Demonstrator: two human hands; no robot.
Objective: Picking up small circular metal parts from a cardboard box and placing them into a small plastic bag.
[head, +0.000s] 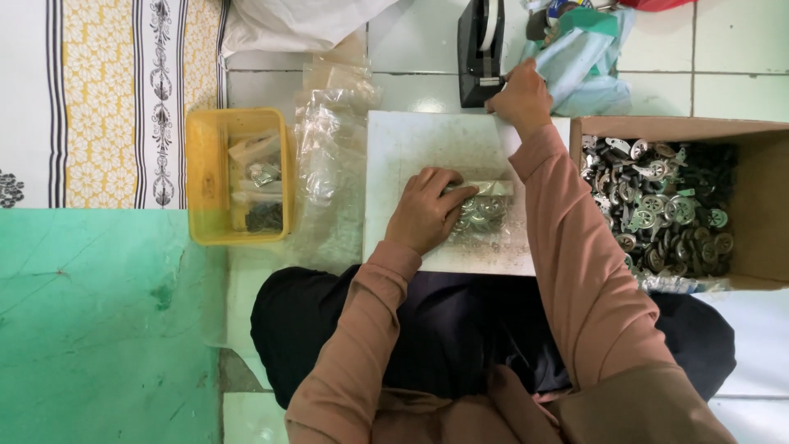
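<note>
In the middle of the frame the left hand (pixel 427 210) lies flat, its fingers (pixel 454 196) bent and pressing on a small clear plastic bag (pixel 486 210) filled with round metal parts. The bag rests on a white board (pixel 411 148), square, with a scratched and dusty surface, which lies across the person's lap above the dark trousers. The right hand (pixel 519 99) is at the upper middle of the frame, touching the front of a black tape dispenser (pixel 479 49); its fingers are curled narrow, and I cannot tell whether they pinch the tape. At the right edge stands a brown cardboard box (pixel 764 205) holding a heap of grey and dark metal pieces, some round, some with a greenish shine. Left of the board is a loose pile of thin transparent bags (pixel 329 131), wrinkled and glossy. Further left is a yellow plastic basket (pixel 205 181), rectangular, with a few filled bags inside. The floor (pixel 740 66) is of pale glossy tiles.
</note>
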